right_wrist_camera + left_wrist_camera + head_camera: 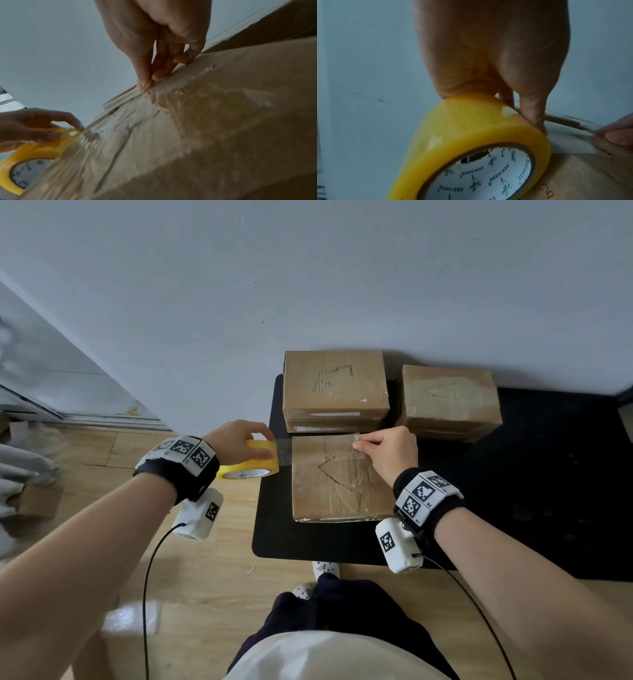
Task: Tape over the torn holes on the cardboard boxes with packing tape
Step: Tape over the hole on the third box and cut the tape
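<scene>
A flat cardboard box (335,484) lies on a black mat, with a torn V-shaped tear (337,470) and wrinkled clear tape across its top. My left hand (239,445) grips a yellow roll of packing tape (251,462) just off the box's left edge. A clear strip (318,445) runs from the roll over the box's far edge. My right hand (387,453) pinches the strip's free end (145,83) above the box. In the left wrist view the roll (471,142) fills the frame under my fingers.
Two more cardboard boxes stand behind on the mat (513,491): a stacked one (334,385) with a torn hole, and one (448,402) at the right with tape over its tear. A grey wall rises behind. Wooden floor (205,577) lies to the left; my shoes (325,568) are at the mat's near edge.
</scene>
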`<action>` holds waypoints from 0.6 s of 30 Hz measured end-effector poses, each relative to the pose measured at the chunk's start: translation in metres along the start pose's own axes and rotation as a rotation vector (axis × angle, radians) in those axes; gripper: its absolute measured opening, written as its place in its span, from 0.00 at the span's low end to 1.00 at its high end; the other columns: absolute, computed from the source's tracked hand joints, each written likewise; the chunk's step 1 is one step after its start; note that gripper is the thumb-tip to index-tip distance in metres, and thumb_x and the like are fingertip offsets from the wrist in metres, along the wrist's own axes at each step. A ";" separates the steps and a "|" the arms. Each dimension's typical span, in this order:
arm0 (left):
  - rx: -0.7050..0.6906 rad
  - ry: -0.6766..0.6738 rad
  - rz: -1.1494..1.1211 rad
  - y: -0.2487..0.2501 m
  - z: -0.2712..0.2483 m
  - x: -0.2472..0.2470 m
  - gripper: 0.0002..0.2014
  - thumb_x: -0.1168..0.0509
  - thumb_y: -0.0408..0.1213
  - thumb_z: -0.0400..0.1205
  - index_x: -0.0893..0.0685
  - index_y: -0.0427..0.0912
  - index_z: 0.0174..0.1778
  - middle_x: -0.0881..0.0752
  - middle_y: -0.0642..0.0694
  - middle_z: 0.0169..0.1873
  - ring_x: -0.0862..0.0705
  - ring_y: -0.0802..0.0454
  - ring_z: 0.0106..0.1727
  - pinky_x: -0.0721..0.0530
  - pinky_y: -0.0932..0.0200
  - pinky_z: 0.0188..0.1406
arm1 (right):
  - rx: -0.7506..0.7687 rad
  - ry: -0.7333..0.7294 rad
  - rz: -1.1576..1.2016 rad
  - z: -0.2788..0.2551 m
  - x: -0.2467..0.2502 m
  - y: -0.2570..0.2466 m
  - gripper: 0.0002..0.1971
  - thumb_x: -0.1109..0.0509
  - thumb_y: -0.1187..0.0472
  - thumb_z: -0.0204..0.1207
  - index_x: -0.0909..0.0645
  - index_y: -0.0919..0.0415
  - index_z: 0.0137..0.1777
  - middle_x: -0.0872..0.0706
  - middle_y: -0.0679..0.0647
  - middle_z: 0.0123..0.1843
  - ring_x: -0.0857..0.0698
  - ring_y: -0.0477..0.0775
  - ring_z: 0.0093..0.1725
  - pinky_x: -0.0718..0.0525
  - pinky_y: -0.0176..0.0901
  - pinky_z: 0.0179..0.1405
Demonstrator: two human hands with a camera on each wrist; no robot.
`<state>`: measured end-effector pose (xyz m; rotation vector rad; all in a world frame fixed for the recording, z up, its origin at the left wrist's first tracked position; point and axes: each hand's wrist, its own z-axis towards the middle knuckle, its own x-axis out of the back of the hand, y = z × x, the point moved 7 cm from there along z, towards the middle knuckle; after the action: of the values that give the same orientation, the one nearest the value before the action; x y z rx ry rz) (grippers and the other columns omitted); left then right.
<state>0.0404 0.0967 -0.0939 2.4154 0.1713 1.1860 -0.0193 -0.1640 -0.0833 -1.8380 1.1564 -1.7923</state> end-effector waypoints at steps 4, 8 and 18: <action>0.006 -0.005 0.003 0.000 0.002 -0.002 0.16 0.30 0.50 0.76 0.19 0.54 0.59 0.19 0.48 0.59 0.22 0.49 0.62 0.25 0.53 0.60 | -0.023 0.022 -0.003 0.003 0.001 0.004 0.18 0.19 0.57 0.69 0.12 0.63 0.57 0.09 0.56 0.50 0.12 0.50 0.52 0.17 0.44 0.61; 0.014 -0.007 0.003 0.000 0.003 -0.003 0.16 0.30 0.50 0.76 0.19 0.53 0.59 0.19 0.46 0.61 0.23 0.48 0.63 0.26 0.53 0.61 | -0.054 0.032 -0.034 0.006 0.001 0.006 0.18 0.19 0.56 0.68 0.12 0.62 0.56 0.09 0.55 0.46 0.13 0.48 0.47 0.17 0.40 0.53; 0.016 -0.022 0.035 0.004 0.004 -0.002 0.17 0.31 0.49 0.77 0.20 0.53 0.62 0.20 0.46 0.62 0.24 0.47 0.65 0.28 0.53 0.61 | -0.124 -0.070 -0.371 0.016 0.011 0.001 0.23 0.20 0.42 0.65 0.20 0.59 0.48 0.18 0.52 0.44 0.19 0.54 0.45 0.18 0.47 0.45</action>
<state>0.0420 0.0914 -0.0955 2.4540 0.1336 1.1770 -0.0060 -0.1778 -0.0789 -2.2924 0.9684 -1.8591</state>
